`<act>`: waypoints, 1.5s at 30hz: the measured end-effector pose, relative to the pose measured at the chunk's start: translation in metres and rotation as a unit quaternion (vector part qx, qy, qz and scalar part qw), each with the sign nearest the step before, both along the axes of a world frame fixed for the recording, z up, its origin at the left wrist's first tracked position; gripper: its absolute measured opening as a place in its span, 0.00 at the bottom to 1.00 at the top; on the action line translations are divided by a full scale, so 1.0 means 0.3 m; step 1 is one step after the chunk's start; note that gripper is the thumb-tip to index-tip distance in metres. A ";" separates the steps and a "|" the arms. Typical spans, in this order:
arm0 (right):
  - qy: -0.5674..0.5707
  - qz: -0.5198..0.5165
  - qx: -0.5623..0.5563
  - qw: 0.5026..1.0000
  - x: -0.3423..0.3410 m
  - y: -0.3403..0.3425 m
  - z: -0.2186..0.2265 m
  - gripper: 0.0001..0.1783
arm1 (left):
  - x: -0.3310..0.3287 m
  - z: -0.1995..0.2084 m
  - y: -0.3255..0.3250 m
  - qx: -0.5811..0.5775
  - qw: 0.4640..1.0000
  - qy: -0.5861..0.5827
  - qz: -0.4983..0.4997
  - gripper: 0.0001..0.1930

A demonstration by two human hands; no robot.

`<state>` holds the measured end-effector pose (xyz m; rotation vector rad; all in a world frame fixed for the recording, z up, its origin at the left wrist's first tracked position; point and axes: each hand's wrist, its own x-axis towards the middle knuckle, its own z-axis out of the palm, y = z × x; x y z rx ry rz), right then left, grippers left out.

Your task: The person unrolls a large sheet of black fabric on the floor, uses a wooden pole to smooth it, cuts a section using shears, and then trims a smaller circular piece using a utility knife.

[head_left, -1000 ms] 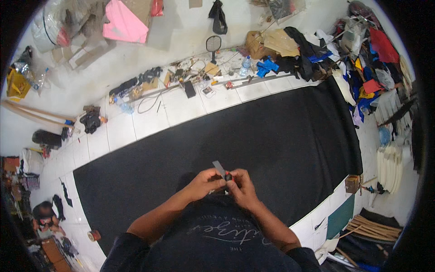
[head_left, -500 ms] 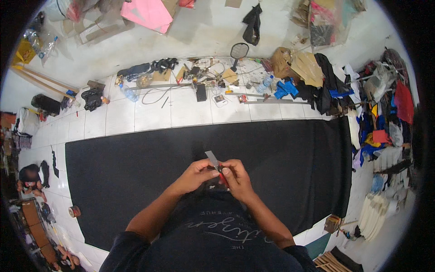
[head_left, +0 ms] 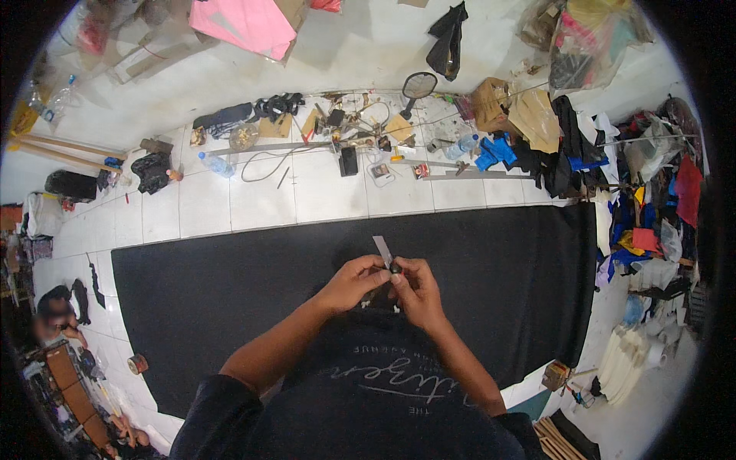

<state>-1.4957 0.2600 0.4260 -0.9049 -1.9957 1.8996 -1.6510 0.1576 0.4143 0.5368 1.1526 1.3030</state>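
Observation:
My left hand [head_left: 359, 280] is closed with its fingertips pinching a flat, thin grey strip [head_left: 382, 250], which points up and away from me. My right hand [head_left: 418, 290] is closed on a small object with a dark rounded end [head_left: 395, 267], right beside the strip's lower end. The fingers hide most of that object, and whether the two pieces are joined I cannot tell. Both hands are close together in front of my chest, above a wide black cloth [head_left: 245, 307] spread on the floor.
White floor tiles [head_left: 261, 203] border the cloth. Along the far wall lie tools, a water bottle [head_left: 217, 164], a bug-zapper racket [head_left: 419, 86] and blue fabric [head_left: 496, 152]. Scraps and clothes pile up at the right. A tape roll [head_left: 137, 363] stands at the left; another person [head_left: 57, 314] sits beyond.
Both hands have shifted slightly right and upward in view with the strip. A red part seen in my right hand before is now hidden, and the dark rounded end shows more clearly.

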 end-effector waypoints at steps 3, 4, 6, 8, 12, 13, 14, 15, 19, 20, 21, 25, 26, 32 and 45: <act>0.025 -0.006 0.008 1.000 -0.042 0.037 -0.030 0.15 | -0.043 -0.003 0.028 -0.008 1.000 -0.025 0.009 0.13; 0.025 -0.001 -0.006 1.000 -0.061 0.059 -0.034 0.15 | -0.055 -0.005 0.040 -0.008 0.999 -0.039 0.014 0.13; 0.027 0.004 -0.037 0.999 -0.100 0.107 -0.041 0.15 | -0.097 -0.070 0.050 -0.035 0.999 -0.030 0.029 0.13; -0.033 -0.035 -0.095 0.994 -0.127 0.164 -0.020 0.19 | -0.149 -0.118 0.053 -0.071 0.996 0.013 0.059 0.13; -0.033 -0.144 -0.166 0.975 -0.117 0.291 -0.070 0.28 | -0.272 -0.231 0.067 -0.144 0.978 0.069 0.135 0.10; -0.020 -0.174 -0.193 0.966 -0.090 0.328 -0.129 0.30 | -0.301 -0.255 0.078 -0.152 0.975 0.053 0.154 0.10; -0.007 -0.207 -0.216 0.954 -0.058 0.372 -0.188 0.32 | -0.321 -0.276 0.109 -0.158 0.972 0.036 0.169 0.10; -0.010 -0.239 -0.244 0.940 -0.057 0.408 -0.226 0.33 | -0.343 -0.290 0.127 -0.163 0.966 0.000 0.202 0.08; 0.052 -0.317 -0.381 0.867 -0.118 0.554 -0.290 0.32 | -0.470 -0.451 0.186 -0.090 0.938 0.331 0.058 0.07; 0.050 -0.315 -0.398 0.860 -0.147 0.601 -0.285 0.31 | -0.490 -0.444 0.228 -0.103 0.935 0.337 0.028 0.07; 0.047 -0.313 -0.416 0.853 -0.178 0.648 -0.297 0.31 | -0.511 -0.447 0.274 -0.116 0.932 0.343 -0.001 0.06; 0.032 -0.323 -0.453 0.831 -0.352 0.845 -0.537 0.28 | -0.621 -0.610 0.418 -0.177 0.912 0.362 -0.078 0.05; 0.019 -0.338 -0.462 0.820 -0.406 0.902 -0.611 0.29 | -0.642 -0.650 0.465 -0.164 0.903 0.395 -0.044 0.05; -0.005 -0.420 -0.481 0.770 -0.653 1.052 -1.123 0.33 | -0.884 -0.994 0.828 -0.268 0.870 0.413 -0.031 0.03; -0.102 -0.508 -0.426 0.742 -0.818 1.101 -1.746 0.33 | -1.452 -2.479 1.627 -0.139 0.702 0.643 -0.273 0.14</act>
